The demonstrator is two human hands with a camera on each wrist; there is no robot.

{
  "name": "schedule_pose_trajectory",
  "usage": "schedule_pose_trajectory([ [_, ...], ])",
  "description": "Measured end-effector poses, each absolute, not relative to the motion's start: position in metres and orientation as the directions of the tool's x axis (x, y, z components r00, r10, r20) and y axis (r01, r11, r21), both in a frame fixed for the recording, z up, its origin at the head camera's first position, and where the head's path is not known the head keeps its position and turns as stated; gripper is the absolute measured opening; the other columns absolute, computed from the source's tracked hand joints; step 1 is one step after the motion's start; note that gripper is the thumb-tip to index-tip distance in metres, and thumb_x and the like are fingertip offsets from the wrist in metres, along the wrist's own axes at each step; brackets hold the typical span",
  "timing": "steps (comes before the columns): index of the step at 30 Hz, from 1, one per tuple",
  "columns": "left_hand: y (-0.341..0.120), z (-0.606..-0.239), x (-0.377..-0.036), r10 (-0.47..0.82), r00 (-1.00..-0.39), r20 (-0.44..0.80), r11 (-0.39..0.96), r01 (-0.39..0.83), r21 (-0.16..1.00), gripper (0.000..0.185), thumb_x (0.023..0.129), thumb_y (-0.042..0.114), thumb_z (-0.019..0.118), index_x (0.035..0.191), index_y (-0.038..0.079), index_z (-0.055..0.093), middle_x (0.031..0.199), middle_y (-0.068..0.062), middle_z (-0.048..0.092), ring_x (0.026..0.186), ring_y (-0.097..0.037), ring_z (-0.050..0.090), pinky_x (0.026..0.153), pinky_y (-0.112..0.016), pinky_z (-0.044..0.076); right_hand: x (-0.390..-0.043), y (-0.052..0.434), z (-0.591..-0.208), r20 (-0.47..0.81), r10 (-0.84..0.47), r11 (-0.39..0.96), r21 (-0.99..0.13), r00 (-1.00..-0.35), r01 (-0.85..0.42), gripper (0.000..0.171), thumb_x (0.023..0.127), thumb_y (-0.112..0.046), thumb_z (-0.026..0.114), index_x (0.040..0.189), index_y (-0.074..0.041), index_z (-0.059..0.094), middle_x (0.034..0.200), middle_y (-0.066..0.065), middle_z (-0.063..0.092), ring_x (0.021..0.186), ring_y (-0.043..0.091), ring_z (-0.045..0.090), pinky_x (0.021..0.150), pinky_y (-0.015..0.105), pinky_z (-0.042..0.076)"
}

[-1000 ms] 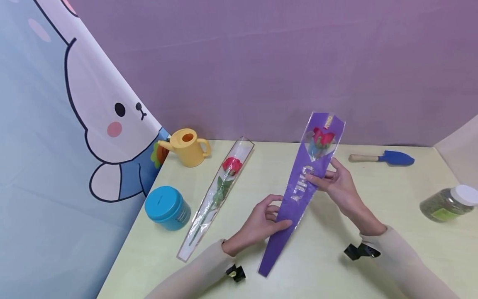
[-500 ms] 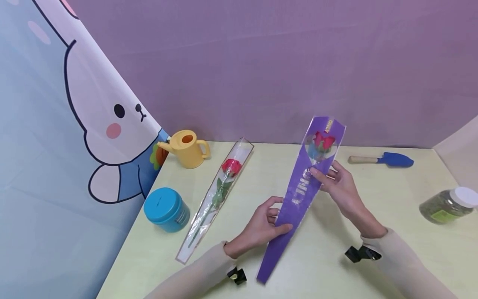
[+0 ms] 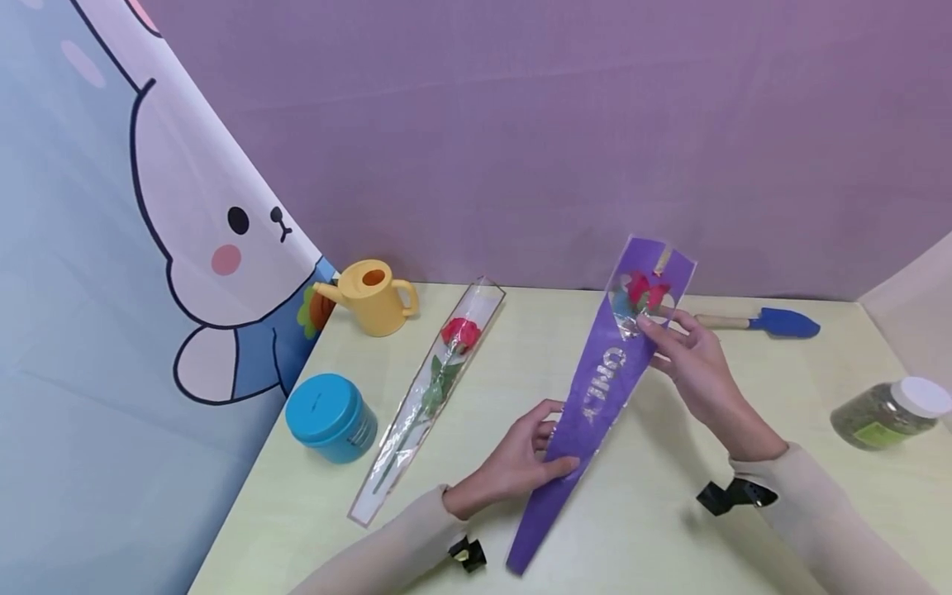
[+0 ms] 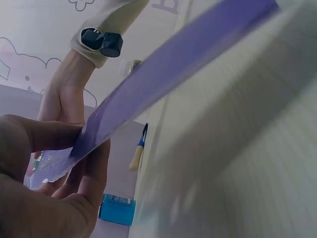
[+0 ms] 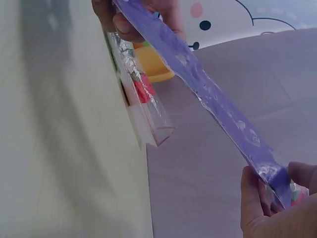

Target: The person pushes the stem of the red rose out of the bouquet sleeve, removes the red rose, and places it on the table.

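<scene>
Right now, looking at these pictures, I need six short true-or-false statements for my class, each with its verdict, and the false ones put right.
1. The left hand and right hand both hold the purple wrapper. True.
2. The tub stands nearer the person than the watering can. True.
3. The watering can lies on its side. False: it stands upright.
4. The trowel has a blue blade. True.
5. In the head view, the tub is right of the trowel. False: it is left.
6. The tub's lid is off. False: it is on.
</scene>
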State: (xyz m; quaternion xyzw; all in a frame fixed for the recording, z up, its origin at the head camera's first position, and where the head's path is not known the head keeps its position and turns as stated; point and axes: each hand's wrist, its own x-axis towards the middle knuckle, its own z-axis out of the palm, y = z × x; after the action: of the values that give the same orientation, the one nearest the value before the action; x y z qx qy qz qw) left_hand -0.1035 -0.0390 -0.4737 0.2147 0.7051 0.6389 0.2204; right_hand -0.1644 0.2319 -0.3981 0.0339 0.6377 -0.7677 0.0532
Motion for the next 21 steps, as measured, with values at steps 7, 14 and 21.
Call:
schedule_pose_trajectory([
  [7, -0.0382, -0.4736, -0.1026, 0.588, -0.808, -0.045, 0.08, 0.003, 0.997, 0.058, 0.091, -0.003, 0.073, 0.142, 0.016, 0.053, 0.115, -0.026, 0.076, 0.084, 0.001, 0.071, 0.074, -0.018, 0.057, -0.1633, 0.2337, -0.3985, -0.115, -0.041, -0.159, -0.98, -0.993, 0.12, 0.032, 0.1, -0.024, 0.071, 0.128, -0.017, 0.056, 0.099, -0.012, 0.08, 0.092, 0.002, 0.076, 0.083, 0.02, 0.061],
  [14, -0.037, -0.4753, -0.1023, 0.578, -0.815, -0.026, 0.096, 0.036, 0.995, 0.057, 0.09, -0.002, 0.074, 0.142, 0.011, 0.052, 0.081, -0.004, 0.063, 0.071, 0.0, 0.061, 0.065, -0.016, 0.048, -0.1638, 0.2328, -0.4002, -0.154, -0.022, -0.135, -0.979, -0.988, 0.155, 0.036, 0.098, -0.025, 0.073, 0.128, -0.015, 0.055, 0.098, -0.015, 0.08, 0.09, 0.001, 0.076, 0.082, 0.018, 0.061],
  [21, -0.0353, -0.4779, -0.1013, 0.575, -0.818, -0.013, 0.095, 0.051, 0.994, 0.055, 0.089, -0.003, 0.075, 0.138, 0.011, 0.056, 0.096, -0.025, 0.072, 0.07, 0.001, 0.06, 0.068, -0.016, 0.049, -0.1603, 0.2315, -0.4056, -0.167, -0.04, -0.106, -0.98, -0.985, 0.17, 0.03, 0.098, -0.024, 0.073, 0.124, -0.012, 0.062, 0.094, -0.013, 0.081, 0.085, 0.002, 0.076, 0.08, 0.019, 0.061],
])
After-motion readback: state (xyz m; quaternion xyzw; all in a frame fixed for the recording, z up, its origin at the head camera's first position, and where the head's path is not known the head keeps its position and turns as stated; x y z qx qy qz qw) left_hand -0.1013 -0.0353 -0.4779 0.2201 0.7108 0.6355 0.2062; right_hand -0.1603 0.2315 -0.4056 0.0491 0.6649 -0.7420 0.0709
